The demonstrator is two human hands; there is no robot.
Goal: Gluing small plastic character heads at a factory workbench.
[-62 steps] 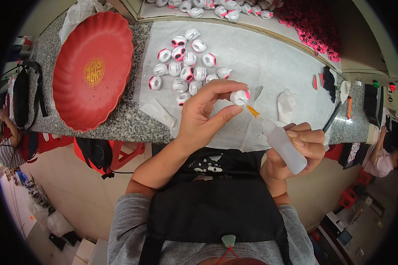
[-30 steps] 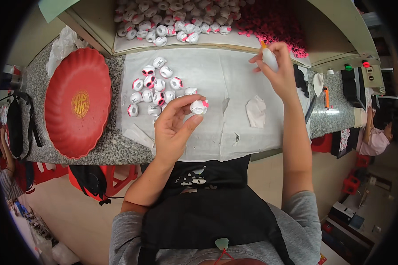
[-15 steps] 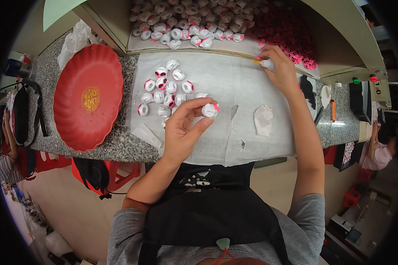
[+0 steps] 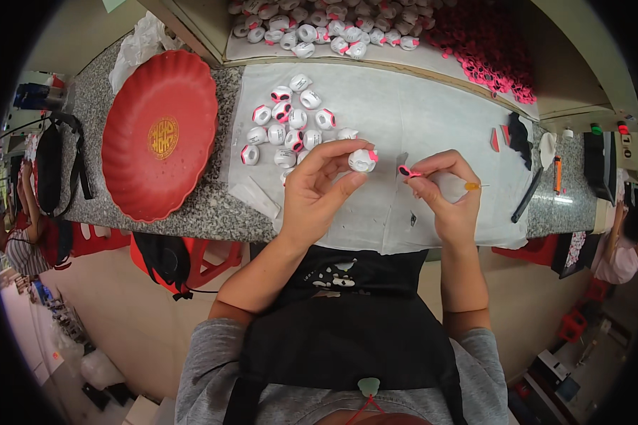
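My left hand (image 4: 310,202) pinches a small white round toy head (image 4: 364,161) with a pink patch on its side. Between the thumb and index finger of my right hand (image 4: 457,216) is a tiny pair of pink-and-black toy glasses (image 4: 407,171). The same hand keeps a small translucent bottle (image 4: 451,187) in its palm, its yellow needle tip (image 4: 473,186) pointing right. Left of my left hand, several white heads (image 4: 277,133) lie on the white paper sheet (image 4: 376,106), some with pink-and-black glasses on them.
A red scalloped tray (image 4: 124,163) stands at the left. On the shelf at the back, many white heads (image 4: 306,32) are piled beside a heap of pink glasses pieces (image 4: 485,49). An orange pen-like tool (image 4: 558,174) and a black strip (image 4: 527,195) lie at the right.
My right hand has come back from the pink heap toward my left hand, now with the toy glasses in its fingers. The bottle has swung round in it. My left hand still holds the head.
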